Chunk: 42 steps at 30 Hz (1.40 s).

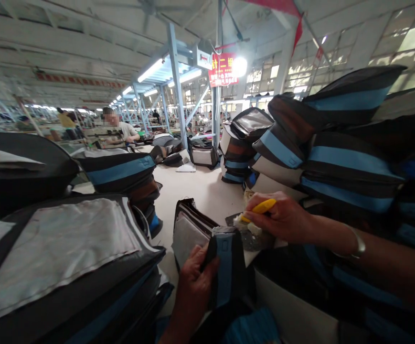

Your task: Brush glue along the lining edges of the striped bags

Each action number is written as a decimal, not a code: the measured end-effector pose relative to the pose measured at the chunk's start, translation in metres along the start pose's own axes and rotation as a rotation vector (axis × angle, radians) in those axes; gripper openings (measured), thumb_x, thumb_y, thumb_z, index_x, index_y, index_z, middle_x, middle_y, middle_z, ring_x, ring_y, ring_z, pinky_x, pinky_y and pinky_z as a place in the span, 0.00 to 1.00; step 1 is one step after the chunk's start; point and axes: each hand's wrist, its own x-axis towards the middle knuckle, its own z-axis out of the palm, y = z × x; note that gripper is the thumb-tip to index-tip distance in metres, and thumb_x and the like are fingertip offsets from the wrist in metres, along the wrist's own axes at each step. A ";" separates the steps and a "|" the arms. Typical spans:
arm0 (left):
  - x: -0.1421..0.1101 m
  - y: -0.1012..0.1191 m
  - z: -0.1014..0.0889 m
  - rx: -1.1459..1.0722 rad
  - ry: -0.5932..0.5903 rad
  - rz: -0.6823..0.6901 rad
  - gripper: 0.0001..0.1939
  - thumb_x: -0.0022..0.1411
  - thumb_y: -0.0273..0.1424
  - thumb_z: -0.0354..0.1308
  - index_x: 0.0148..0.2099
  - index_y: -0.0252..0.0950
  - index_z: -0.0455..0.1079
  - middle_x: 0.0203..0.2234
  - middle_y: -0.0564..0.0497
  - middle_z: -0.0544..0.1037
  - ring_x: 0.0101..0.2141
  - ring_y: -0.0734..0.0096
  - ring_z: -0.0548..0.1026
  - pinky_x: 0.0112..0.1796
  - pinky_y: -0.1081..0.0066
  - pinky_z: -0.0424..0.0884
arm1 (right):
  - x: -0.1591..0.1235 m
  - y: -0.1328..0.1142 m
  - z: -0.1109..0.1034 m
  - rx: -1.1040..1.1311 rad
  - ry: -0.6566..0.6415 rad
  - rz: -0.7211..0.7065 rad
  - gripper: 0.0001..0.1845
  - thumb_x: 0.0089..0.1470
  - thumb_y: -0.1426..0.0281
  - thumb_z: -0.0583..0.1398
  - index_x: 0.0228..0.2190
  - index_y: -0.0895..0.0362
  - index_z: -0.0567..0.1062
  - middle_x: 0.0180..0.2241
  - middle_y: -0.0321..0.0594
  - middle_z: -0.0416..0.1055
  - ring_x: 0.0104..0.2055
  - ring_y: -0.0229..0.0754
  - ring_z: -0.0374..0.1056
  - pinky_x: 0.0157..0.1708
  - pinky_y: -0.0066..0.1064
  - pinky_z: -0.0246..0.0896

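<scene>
White tabletop (200,186) in lamplit workshop (121,93), right grip (286,217) snug round yellow tool (263,206), left grip (195,274) round blue-striped bag (225,267).

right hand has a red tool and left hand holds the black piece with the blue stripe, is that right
The colour is wrong: the head view shows a yellow tool in the right hand. The left hand does hold the black piece with the blue stripe.

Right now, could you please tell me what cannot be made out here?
Head view:
Yellow tool: partly hidden by right hand.
Blue-striped piece: partly covered by left hand.
Left forearm: cut off by bottom edge.
Red sign: smallest writing too small, blurred.
</scene>
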 end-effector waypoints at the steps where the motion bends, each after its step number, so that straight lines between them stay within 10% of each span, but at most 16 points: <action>1: 0.001 -0.002 -0.001 0.005 0.005 -0.004 0.23 0.62 0.42 0.59 0.57 0.43 0.74 0.54 0.48 0.76 0.61 0.47 0.64 0.64 0.48 0.54 | -0.002 0.001 -0.002 0.016 0.035 0.012 0.10 0.63 0.64 0.59 0.32 0.58 0.74 0.27 0.36 0.71 0.27 0.33 0.67 0.30 0.25 0.60; 8: 0.004 0.001 0.002 0.132 0.057 0.155 0.19 0.67 0.39 0.56 0.57 0.41 0.74 0.47 0.47 0.79 0.52 0.56 0.73 0.52 0.61 0.71 | -0.013 0.017 -0.008 0.007 0.062 0.022 0.09 0.63 0.66 0.59 0.32 0.58 0.74 0.28 0.35 0.72 0.28 0.33 0.68 0.31 0.25 0.61; 15: -0.001 0.018 0.023 0.995 0.246 0.785 0.19 0.66 0.19 0.47 0.56 0.30 0.70 0.29 0.46 0.73 0.31 0.63 0.73 0.31 0.67 0.72 | 0.004 0.004 -0.030 0.163 0.182 0.080 0.12 0.63 0.64 0.58 0.29 0.57 0.73 0.30 0.35 0.70 0.28 0.33 0.66 0.29 0.24 0.61; 21: -0.003 0.028 0.038 1.120 0.188 0.881 0.17 0.60 0.14 0.51 0.51 0.25 0.70 0.32 0.45 0.75 0.31 0.59 0.75 0.28 0.62 0.76 | 0.011 0.002 -0.016 -0.078 -0.205 0.145 0.14 0.60 0.66 0.56 0.25 0.59 0.71 0.22 0.35 0.65 0.22 0.33 0.59 0.27 0.27 0.54; 30: -0.006 0.031 0.045 1.115 0.177 0.949 0.15 0.60 0.14 0.51 0.49 0.24 0.71 0.31 0.45 0.76 0.28 0.60 0.75 0.24 0.62 0.74 | 0.017 0.000 -0.010 -0.317 -0.332 0.164 0.13 0.58 0.66 0.56 0.25 0.59 0.71 0.22 0.39 0.68 0.24 0.36 0.59 0.28 0.29 0.48; 39: 0.002 0.028 0.009 1.076 0.341 0.973 0.13 0.65 0.19 0.54 0.51 0.29 0.70 0.28 0.49 0.74 0.28 0.64 0.72 0.29 0.64 0.71 | 0.026 0.027 -0.013 0.052 0.156 0.317 0.13 0.56 0.62 0.58 0.27 0.58 0.70 0.20 0.35 0.64 0.22 0.34 0.57 0.25 0.28 0.50; 42: 0.008 0.020 -0.009 0.804 0.431 0.763 0.09 0.68 0.26 0.56 0.49 0.34 0.71 0.30 0.50 0.74 0.31 0.67 0.73 0.34 0.68 0.72 | 0.006 0.036 -0.012 0.660 0.394 0.565 0.18 0.58 0.57 0.59 0.24 0.56 0.66 0.15 0.29 0.57 0.15 0.31 0.48 0.18 0.25 0.43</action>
